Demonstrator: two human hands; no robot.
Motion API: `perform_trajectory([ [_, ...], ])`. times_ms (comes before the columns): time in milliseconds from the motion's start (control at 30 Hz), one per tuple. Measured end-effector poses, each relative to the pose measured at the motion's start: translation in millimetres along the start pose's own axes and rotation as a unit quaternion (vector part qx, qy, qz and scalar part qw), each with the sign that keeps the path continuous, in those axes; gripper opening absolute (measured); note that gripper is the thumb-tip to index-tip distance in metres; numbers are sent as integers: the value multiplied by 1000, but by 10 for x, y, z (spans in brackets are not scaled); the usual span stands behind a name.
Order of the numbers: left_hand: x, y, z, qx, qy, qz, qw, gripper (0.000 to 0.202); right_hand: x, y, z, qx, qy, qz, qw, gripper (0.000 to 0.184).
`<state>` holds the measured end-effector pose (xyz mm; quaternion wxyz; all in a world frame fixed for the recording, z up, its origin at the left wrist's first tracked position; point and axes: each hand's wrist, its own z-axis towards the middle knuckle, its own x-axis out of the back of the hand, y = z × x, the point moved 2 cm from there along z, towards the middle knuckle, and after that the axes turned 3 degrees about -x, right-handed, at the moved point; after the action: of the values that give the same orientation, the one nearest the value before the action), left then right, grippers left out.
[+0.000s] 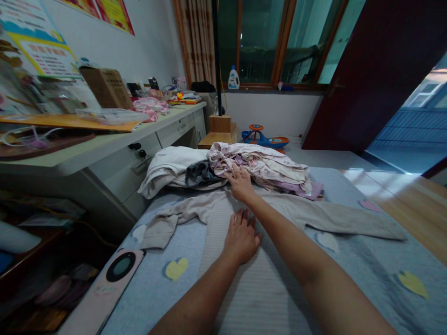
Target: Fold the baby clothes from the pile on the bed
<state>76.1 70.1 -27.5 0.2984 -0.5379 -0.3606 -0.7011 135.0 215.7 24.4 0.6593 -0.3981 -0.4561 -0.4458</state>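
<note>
A light beige striped long-sleeved shirt lies spread on the bed, its sleeves stretched out to both sides. My left hand rests flat on the chest of the shirt, fingers apart. Farther forward, at the collar, is my right hand, with fingers extended against the near edge of a heaped floral garment. The collar is partly hidden by that hand. Beside the floral heap lie a folded white garment and a dark grey bunched cloth. A purple cloth shows under the heap.
The blue bedsheet has heart shapes. A pink phone-like object with a round black ring lies at the left edge. A cluttered desk stands left. Beyond the bed are a wooden step stool and a blue ride-on toy.
</note>
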Motion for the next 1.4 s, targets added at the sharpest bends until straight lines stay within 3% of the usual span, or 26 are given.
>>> perform_trajectory([
  [167,-7,1,4,0,4,1,1000,58,-90,-25,47,57,-47,-7,997,47],
  [333,-32,-3,-7,-2,21,-4,1000,57,-146,55,74,65,-76,-22,995,39],
  [567,-24,-9,-4,2,3,-12,1000,57,-115,63,244,46,-105,-14,993,54],
  [867,4,-13,-15,-13,-2,-18,1000,56,-332,-20,285,17,-79,4,997,56],
  [1000,-25,-7,-6,-1,2,-3,1000,57,-215,39,219,42,-80,18,996,52],
  [1167,-36,-5,-2,3,5,4,1000,56,81,328,-70,96,-5,32,995,49],
  [1233,-33,-6,-3,3,-1,7,1000,56,187,572,-260,44,18,41,998,49],
  [1333,-28,-4,-2,5,-9,12,1000,57,340,1042,-551,-115,58,10,992,48],
  [1400,-26,1,0,7,-12,12,1000,57,438,1352,-712,-236,88,-18,968,53],
])
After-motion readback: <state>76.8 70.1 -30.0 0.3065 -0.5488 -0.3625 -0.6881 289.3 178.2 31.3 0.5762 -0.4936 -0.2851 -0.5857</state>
